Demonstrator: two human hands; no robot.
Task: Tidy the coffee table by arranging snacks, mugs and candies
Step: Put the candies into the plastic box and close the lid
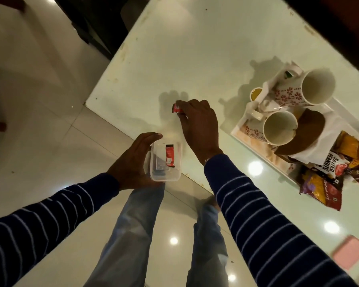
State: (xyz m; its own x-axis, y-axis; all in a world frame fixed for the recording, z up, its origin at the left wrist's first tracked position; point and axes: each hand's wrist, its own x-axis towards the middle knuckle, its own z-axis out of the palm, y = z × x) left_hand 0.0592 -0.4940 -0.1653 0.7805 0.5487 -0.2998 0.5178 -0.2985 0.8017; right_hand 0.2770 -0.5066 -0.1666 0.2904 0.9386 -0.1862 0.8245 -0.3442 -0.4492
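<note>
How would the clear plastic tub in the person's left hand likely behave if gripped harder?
The clear plastic tub looks thin-walled, so it may flex. Holding only small wrappers, it is probably light. The left hand cups one side, so it might tip.

The left hand [133,160] is cupped, fingers curled around a hold; the right hand [199,127] reaches forward, fingertips pinched together.

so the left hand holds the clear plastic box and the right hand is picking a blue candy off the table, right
Not quite: the candy is red, not blue. The head view shows the right hand pinching a small red-wrapped candy over the pale glass-topped table, while the left hand holds the clear plastic box.
</note>
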